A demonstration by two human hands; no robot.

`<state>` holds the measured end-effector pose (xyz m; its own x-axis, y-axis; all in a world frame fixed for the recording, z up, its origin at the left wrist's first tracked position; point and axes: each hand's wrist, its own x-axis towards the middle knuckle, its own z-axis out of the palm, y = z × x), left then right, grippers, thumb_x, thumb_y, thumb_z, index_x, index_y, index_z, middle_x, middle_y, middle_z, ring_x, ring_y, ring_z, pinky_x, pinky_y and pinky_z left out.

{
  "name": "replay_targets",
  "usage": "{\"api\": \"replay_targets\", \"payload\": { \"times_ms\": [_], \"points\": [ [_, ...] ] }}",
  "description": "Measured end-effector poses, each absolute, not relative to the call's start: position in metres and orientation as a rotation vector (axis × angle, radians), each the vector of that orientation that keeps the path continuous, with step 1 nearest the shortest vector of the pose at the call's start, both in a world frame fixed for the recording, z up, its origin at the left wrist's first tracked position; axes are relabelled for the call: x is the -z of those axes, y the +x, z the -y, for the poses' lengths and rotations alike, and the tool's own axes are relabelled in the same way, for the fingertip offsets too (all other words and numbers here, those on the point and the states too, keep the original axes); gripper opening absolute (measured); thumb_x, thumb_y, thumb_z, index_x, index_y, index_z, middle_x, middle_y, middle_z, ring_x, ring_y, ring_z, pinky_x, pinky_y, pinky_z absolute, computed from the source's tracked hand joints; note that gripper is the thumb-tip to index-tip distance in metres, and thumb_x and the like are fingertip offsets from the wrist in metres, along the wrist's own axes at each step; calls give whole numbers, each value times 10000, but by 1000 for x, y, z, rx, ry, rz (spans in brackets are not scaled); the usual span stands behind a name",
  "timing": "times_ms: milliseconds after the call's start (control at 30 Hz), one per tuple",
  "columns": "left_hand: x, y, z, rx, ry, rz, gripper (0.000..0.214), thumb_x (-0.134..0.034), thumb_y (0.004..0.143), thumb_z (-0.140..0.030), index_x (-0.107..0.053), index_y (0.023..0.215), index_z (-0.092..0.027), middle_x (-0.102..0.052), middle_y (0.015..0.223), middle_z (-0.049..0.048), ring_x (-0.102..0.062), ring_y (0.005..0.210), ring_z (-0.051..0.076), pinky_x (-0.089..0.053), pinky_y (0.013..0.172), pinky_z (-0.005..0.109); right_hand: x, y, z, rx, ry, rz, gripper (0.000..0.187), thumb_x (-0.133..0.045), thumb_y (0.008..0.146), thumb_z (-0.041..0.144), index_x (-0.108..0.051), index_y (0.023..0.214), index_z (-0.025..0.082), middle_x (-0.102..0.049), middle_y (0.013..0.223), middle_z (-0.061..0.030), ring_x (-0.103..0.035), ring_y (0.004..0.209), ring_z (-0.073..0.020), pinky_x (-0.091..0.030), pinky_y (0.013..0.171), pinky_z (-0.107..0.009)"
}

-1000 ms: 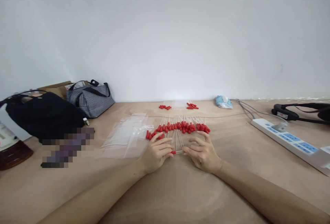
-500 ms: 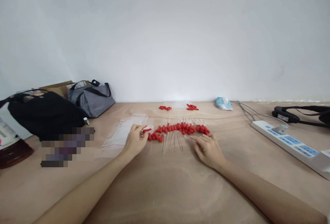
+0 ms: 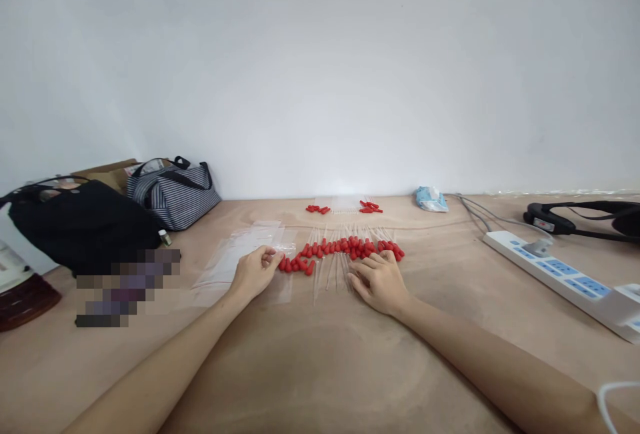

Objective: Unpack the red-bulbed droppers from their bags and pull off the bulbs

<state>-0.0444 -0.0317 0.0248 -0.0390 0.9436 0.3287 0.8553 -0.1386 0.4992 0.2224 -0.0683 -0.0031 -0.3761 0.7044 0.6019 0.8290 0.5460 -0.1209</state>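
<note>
Sorting red caps (image 3: 310,267) with left hand (image 3: 256,271), clear rods (image 3: 331,271) with right hand (image 3: 383,284), apparently; can't tell either grip; next, pinch lightly.

From where I stand: makeshift work corner, home room or small office, can't tell which. Plain pale wall (image 3: 320,74), wood-look tabletop (image 3: 320,367) right up against it. Everyday belongings on the left (striped bag (image 3: 183,202), black bag (image 3: 90,227), cardboard (image 3: 111,177) behind them), blue-and-white packet (image 3: 431,199) by the wall, white power strip (image 3: 567,277) with a plug (image 3: 539,247) in it on the right. Red pieces (image 3: 353,246), thin clear rods (image 3: 316,282) and flat clear bags (image 3: 225,255) spread in between give it the workbench look.
</note>
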Motion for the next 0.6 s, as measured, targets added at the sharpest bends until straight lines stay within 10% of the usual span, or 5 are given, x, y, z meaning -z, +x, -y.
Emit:
{"api": "replay_targets", "payload": {
  "times_ms": [600],
  "points": [
    [-52,15,-24,-296,2107,-2192,291,-525,660,-461,-660,616,-206,-663,804,80,-564,902,294,-417,727,352,3,240,74,176,-1253,2073,296,-354,881,315,-632,837,224,-616,811,-24,-475,763,-143,-247,743,-332]
  ]
}}
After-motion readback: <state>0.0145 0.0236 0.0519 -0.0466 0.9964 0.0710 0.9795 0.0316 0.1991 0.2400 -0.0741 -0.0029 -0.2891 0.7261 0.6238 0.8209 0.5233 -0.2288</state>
